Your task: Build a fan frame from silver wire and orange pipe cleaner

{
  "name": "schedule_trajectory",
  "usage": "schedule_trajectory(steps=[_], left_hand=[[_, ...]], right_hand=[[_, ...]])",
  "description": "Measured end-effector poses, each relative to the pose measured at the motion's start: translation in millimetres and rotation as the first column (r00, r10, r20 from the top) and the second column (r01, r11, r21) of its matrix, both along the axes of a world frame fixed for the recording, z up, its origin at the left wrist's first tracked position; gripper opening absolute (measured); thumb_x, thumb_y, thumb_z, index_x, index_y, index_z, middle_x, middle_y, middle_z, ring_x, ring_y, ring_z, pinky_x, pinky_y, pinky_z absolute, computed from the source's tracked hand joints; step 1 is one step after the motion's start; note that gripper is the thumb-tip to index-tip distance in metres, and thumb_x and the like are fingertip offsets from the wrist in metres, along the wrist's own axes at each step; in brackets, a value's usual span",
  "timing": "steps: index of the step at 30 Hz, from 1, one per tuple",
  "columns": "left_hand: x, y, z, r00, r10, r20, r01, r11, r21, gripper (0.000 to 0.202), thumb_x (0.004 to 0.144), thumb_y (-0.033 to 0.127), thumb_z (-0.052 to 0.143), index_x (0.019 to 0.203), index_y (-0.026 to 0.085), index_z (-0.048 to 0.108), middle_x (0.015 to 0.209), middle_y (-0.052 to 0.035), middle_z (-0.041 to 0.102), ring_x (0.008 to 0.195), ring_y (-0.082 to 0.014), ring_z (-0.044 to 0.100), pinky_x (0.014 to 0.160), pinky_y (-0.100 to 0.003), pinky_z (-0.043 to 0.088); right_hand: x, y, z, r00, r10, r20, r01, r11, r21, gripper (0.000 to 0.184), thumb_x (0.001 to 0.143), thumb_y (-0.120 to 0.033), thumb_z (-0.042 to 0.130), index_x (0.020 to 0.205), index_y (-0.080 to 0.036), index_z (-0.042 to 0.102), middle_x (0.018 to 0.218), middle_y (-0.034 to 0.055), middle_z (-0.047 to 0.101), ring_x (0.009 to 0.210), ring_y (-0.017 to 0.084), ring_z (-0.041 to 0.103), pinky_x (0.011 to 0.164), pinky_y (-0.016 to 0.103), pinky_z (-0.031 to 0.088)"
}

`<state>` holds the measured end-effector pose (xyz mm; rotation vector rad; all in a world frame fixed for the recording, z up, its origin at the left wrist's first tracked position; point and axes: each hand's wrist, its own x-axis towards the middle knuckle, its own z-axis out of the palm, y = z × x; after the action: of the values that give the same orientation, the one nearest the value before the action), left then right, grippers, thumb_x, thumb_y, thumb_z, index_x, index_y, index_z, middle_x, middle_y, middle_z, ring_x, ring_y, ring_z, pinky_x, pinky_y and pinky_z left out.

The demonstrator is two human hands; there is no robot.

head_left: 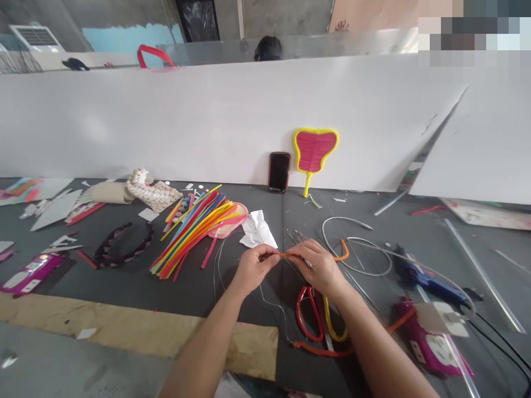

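Note:
My left hand [256,269] and my right hand [317,266] meet above the dark table, both with fingers closed in a pinch. Between them runs a thin orange pipe cleaner [342,251], whose bent end sticks out past my right hand. Below my hands lies a tool with red and yellow loop handles [309,314]; its working end is hidden. A thin wire [274,304] runs down to another orange pipe cleaner [321,349], which curves under my right forearm. Behind my left hand is a crumpled white paper [258,231].
Left lies a bundle of coloured pipe cleaners [193,235] and a dark braided band [124,246]. A phone [279,172] and a pink fan with yellow rim [316,150] lean against the white partition [199,121]. Right are coiled wire [375,272], a blue glue gun [431,282] and a purple power strip [440,351].

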<state>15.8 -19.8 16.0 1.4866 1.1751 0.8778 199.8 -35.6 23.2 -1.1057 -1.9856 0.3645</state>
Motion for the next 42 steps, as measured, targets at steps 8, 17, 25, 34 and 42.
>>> schedule_trajectory(steps=[8,17,25,34,42], left_hand=[[3.0,-5.0,5.9,0.994,0.031,-0.106,-0.018,0.993,0.117,0.016,0.075,0.032,0.057,0.072,0.017,0.063,0.060,0.0017,0.056,0.055,-0.0107,0.045,0.052,-0.022,0.035],[3.3,-4.6,6.3,0.992,0.071,0.101,-0.066,0.996,-0.054,0.033,0.075,0.044,0.059,0.090,0.016,0.066,0.074,-0.0027,0.064,0.062,-0.0133,0.055,0.060,-0.025,0.043],[-0.4,2.2,5.1,0.815,0.217,0.537,0.013,0.920,-0.391,0.045,0.079,0.053,0.052,0.101,0.014,0.061,0.085,-0.0100,0.067,0.078,-0.0199,0.064,0.074,-0.038,0.051],[0.6,0.9,5.2,0.842,0.183,0.508,0.051,0.909,-0.414,0.036,0.075,0.042,0.063,0.094,0.012,0.062,0.079,-0.0086,0.068,0.069,-0.0168,0.064,0.073,-0.035,0.050],[2.2,2.2,2.0,0.848,0.186,0.496,0.057,0.900,-0.433,0.028,0.073,0.037,0.067,0.086,0.015,0.057,0.069,-0.0049,0.068,0.061,-0.0152,0.065,0.067,-0.032,0.051]], right_hand=[[-1.0,0.3,1.3,0.999,0.023,-0.026,-0.024,1.000,-0.010,0.017,0.087,-0.017,0.048,0.082,-0.021,0.064,0.077,0.0049,0.065,0.075,0.018,0.057,0.070,0.032,0.049],[2.0,2.3,0.7,0.996,-0.080,-0.028,0.078,0.995,-0.061,0.016,0.087,-0.021,0.048,0.080,-0.021,0.062,0.074,0.0044,0.064,0.074,0.018,0.057,0.070,0.032,0.046],[10.0,6.2,-3.4,0.967,-0.229,-0.111,0.216,0.970,-0.113,0.015,0.086,-0.025,0.049,0.081,-0.021,0.062,0.078,0.0039,0.066,0.074,0.018,0.060,0.068,0.030,0.047],[13.3,7.0,-2.1,0.960,-0.258,-0.111,0.243,0.962,-0.127,0.014,0.085,-0.024,0.049,0.082,-0.021,0.062,0.077,0.0035,0.065,0.074,0.018,0.060,0.069,0.029,0.046],[17.4,6.3,1.3,0.964,-0.254,-0.079,0.245,0.964,-0.108,0.014,0.085,-0.021,0.047,0.081,-0.021,0.061,0.078,0.0039,0.065,0.076,0.018,0.060,0.069,0.029,0.044]])
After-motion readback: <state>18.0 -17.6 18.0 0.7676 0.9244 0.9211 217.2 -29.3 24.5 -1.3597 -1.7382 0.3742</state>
